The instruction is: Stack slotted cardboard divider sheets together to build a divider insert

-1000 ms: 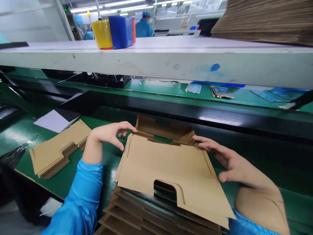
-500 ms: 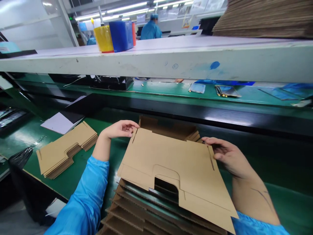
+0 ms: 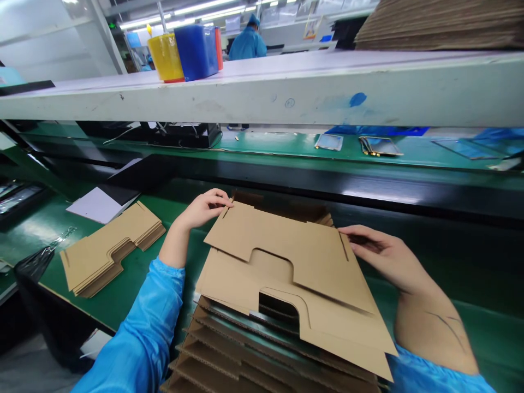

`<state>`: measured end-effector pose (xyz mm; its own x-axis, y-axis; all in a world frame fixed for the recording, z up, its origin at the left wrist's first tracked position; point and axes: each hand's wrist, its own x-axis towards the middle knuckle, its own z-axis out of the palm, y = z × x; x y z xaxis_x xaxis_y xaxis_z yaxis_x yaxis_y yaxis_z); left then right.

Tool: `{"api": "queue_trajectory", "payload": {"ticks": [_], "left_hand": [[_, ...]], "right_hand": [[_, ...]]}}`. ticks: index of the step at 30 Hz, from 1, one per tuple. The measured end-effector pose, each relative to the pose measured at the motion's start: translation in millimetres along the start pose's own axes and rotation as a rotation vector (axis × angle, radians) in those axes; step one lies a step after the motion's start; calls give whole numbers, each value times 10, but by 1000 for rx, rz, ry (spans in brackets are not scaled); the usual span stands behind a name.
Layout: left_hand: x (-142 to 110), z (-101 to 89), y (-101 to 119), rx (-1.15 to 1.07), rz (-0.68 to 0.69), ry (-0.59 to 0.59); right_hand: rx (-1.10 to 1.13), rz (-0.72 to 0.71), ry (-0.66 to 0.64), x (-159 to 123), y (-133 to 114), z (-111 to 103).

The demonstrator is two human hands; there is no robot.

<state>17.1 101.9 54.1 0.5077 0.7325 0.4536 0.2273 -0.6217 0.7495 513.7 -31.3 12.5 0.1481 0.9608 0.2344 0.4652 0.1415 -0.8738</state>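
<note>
My left hand (image 3: pixel 208 208) pinches the far left corner of a brown cardboard sheet (image 3: pixel 282 237) that has a notch in its near edge. At the sheet's far right corner my right hand (image 3: pixel 376 251) grips it between thumb and fingers. Beneath it lies another notched cardboard sheet (image 3: pixel 229 278), partly covered. Both lie over a row of corrugated cardboard dividers (image 3: pixel 229 349) standing on edge close to me. More brown cardboard (image 3: pixel 262 202) shows behind the held sheet, mostly hidden.
A stack of similar cut sheets (image 3: pixel 106 240) lies on the green table (image 3: pixel 45 245) at left, beside white paper (image 3: pixel 96 204). Above runs a white shelf (image 3: pixel 245 98) with yellow (image 3: pixel 166 57) and blue bins (image 3: pixel 196 52) and a cardboard pile (image 3: pixel 442 24). Someone in blue (image 3: pixel 248 43) is beyond.
The top sheet has shifted away from me in both hands, exposing more of the sheet below. The camera view has tilted slightly.
</note>
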Motion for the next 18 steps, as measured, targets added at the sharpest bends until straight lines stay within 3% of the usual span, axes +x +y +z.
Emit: {"api": "queue_trajectory", "payload": {"ticks": [6, 10, 13, 18], "left_hand": [[18, 24, -13, -67, -44, 76], [34, 70, 22, -59, -150, 136], [38, 81, 59, -42, -176, 135], [32, 37, 113, 57, -190, 93]], "right_hand": [[-41, -127, 159, 51, -74, 153], [-73, -59, 337, 64, -108, 269], [-9, 24, 343, 77, -89, 315], [16, -21, 335, 111, -31, 329]]}}
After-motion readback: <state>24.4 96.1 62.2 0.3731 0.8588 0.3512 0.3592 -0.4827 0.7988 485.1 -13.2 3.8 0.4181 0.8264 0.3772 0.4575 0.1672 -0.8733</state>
